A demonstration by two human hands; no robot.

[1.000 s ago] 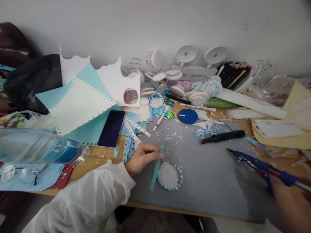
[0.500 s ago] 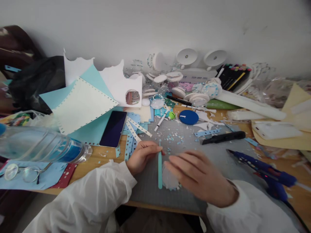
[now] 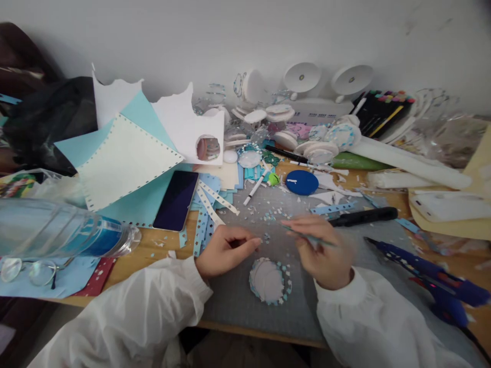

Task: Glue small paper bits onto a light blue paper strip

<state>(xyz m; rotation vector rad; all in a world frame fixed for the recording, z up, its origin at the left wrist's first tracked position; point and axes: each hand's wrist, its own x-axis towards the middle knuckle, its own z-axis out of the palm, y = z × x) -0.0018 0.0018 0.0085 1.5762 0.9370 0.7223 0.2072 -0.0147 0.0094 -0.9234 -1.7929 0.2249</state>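
Observation:
My right hand point(image 3: 326, 248) grips slim teal tweezers point(image 3: 310, 236), held almost level over the grey mat, their narrow end pointing left; the hand is a little blurred. My left hand point(image 3: 230, 250) rests on the mat with thumb and forefinger pressed together; whatever may be between them is hidden. Between and in front of both hands lies a white disc point(image 3: 267, 280) edged with tiny blue and white paper stars. Loose star pieces point(image 3: 273, 214) are scattered on the mat just beyond the hands.
A blue glue gun point(image 3: 425, 276) and a black craft knife point(image 3: 364, 216) lie on the right. At left are a phone point(image 3: 176, 200), punched paper sheets point(image 3: 130, 161), a water bottle point(image 3: 69, 227) and glasses point(image 3: 32, 272). White discs and a blue lid point(image 3: 302, 182) crowd the back.
The tweezers, upright beside the left fingers before, are now in my right hand, off to the right. The star-edged disc is uncovered. My left hand has barely moved.

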